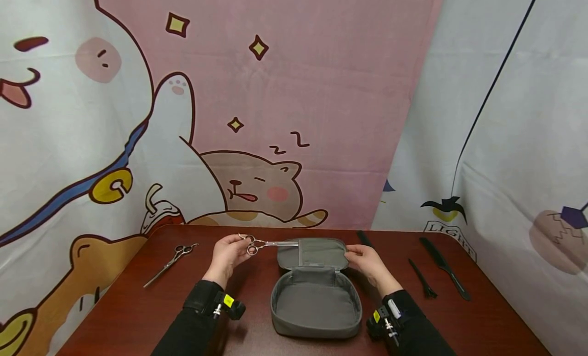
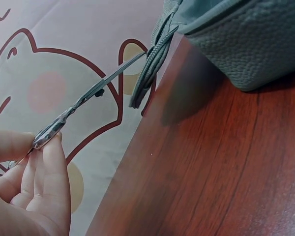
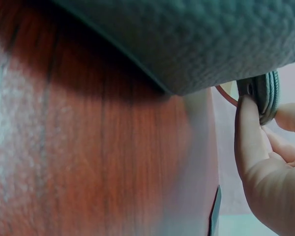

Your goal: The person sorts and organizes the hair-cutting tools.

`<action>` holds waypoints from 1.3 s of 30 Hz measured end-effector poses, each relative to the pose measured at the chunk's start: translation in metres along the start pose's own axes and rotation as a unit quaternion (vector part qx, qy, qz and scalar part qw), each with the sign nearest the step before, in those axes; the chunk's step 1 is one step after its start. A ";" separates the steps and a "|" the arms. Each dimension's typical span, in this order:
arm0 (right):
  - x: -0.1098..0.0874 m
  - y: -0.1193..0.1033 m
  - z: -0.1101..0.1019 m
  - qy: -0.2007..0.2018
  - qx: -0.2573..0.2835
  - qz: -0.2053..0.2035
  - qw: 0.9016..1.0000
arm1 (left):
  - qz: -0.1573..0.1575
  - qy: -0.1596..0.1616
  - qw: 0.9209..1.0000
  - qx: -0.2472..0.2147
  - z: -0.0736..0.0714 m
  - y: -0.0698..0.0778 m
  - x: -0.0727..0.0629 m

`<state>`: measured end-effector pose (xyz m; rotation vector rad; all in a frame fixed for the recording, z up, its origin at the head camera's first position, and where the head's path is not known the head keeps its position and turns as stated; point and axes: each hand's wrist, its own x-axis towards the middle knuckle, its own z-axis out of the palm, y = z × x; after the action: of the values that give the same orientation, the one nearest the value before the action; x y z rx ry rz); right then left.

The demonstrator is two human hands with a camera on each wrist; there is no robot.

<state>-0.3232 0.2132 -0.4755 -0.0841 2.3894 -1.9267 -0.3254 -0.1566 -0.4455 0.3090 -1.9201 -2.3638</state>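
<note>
A grey zip bag (image 1: 317, 326) stands at the middle of the table with its lid (image 1: 323, 253) folded up and back. By the handle end, my left hand (image 1: 226, 258) pinches silver scissors (image 1: 272, 243) between thumb and fingers. Their blades point right and reach the lid's inner pocket; in the left wrist view the tip of the scissors (image 2: 96, 88) meets the zipped lid edge, the very end hidden. My right hand (image 1: 371, 266) grips the lid's right edge, thumb and fingers on either side of the zipped rim (image 3: 271, 96) in the right wrist view.
A second pair of scissors (image 1: 172, 262) lies on the table (image 1: 124, 315) to the left. On the right lie a long black comb-like tool (image 1: 444, 268) and a thin black tool with a flared end (image 1: 422, 279). Another black strip (image 1: 364, 238) shows behind my right hand.
</note>
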 end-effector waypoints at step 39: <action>-0.002 -0.011 -0.001 0.021 0.043 -0.041 0.998 | -0.011 -0.012 0.999 -0.046 0.001 0.006 0.005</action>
<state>-0.3216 0.2120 -0.4646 -0.1407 2.3608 -2.0851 -0.3305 -0.1581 -0.4402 0.2987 -1.8186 -2.4724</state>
